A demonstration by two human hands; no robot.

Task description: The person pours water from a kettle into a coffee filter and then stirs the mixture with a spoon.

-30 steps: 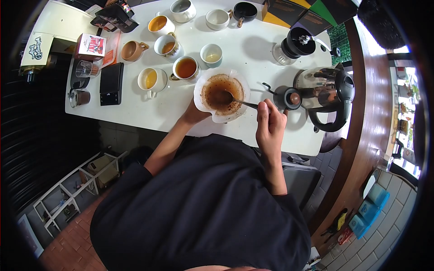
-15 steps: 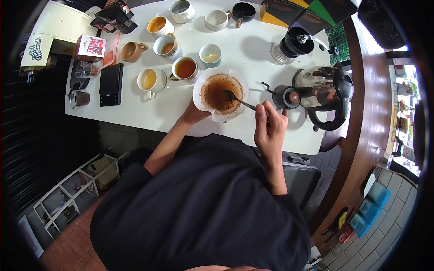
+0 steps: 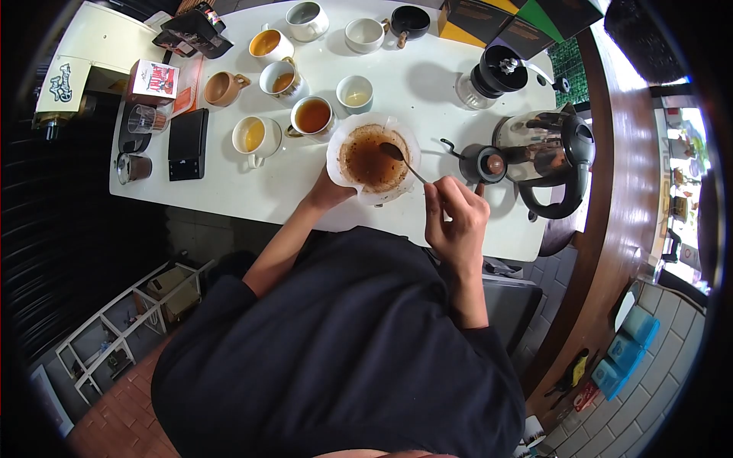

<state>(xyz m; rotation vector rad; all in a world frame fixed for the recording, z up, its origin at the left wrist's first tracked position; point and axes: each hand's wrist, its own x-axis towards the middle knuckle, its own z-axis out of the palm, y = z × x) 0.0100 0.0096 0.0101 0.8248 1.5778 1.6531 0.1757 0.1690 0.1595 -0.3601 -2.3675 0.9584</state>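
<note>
A white paper coffee filter (image 3: 340, 177) full of brown coffee slurry is near the table's front edge. My left hand (image 3: 333, 191) is curled against the lower left side of the coffee dripper beneath it, its fingers largely hidden by the paper. A dark metal spoon (image 3: 412, 172) is pinched by its handle in my right hand (image 3: 460, 217). The bowl of that spoon is over the right half of the slurry. Just behind the filter stand a cup of amber liquid (image 3: 313, 116) and a pale cup (image 3: 355, 95).
Several more cups, one a brown cup (image 3: 221, 89), stand at the back and left. A black scale (image 3: 188, 145) lies left. To the right are a small black kettle (image 3: 482, 165), a large steel kettle (image 3: 546, 145) and a coffee grinder (image 3: 496, 72). Boxes (image 3: 489, 23) line the back edge.
The spoon's bowl has moved up and slightly right, toward the filter's far right wall. My right hand has shifted a little with it. My left hand stays put.
</note>
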